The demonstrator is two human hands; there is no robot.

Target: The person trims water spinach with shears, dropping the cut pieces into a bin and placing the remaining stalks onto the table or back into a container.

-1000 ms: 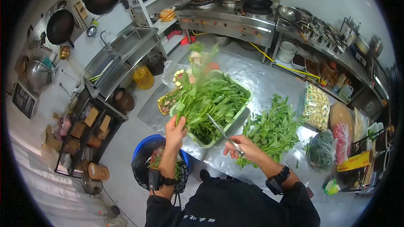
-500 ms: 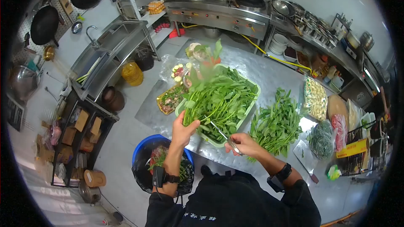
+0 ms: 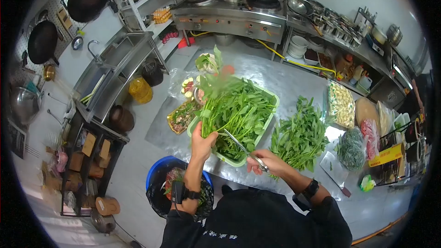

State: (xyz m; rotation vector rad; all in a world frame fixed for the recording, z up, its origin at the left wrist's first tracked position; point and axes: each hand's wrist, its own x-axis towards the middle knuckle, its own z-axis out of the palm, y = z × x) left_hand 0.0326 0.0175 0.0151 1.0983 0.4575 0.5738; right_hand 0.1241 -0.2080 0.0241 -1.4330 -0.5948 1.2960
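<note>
Green fills the middle of the view: leafy greens (image 3: 239, 110) are heaped in a pale tub (image 3: 276, 102) on the metal table (image 3: 287, 82). At the tub's near left edge, the left hand (image 3: 203, 141) grips a bunch of stems (image 3: 206, 118), its thumb pressed across them; the leaf tips above are blurred. From the right, the right hand (image 3: 264, 162) has its fingers wrapped around the handles of the scissors (image 3: 240, 145), whose blades slant up and left over the tub, with the tip near the held stems. Whether the tip touches them I cannot tell. Just right of the tub, on the bare metal, lies a second pile (image 3: 301, 138) of the same greens. Beyond that pile come a bag of pale cloves (image 3: 341, 105), a bundle of dark green strands (image 3: 353, 149) in plastic, and, nearer the person, a cleaver (image 3: 334, 167) lying flat. Left of the tub sits a yellow tray (image 3: 181, 117) of chopped meat and herbs. Below the left forearm, on the floor, stands a blue bin (image 3: 151, 174) lined with black plastic, with scraps of green inside. Across the room are a steel stove (image 3: 220, 23) and a sink (image 3: 124, 48).
</note>
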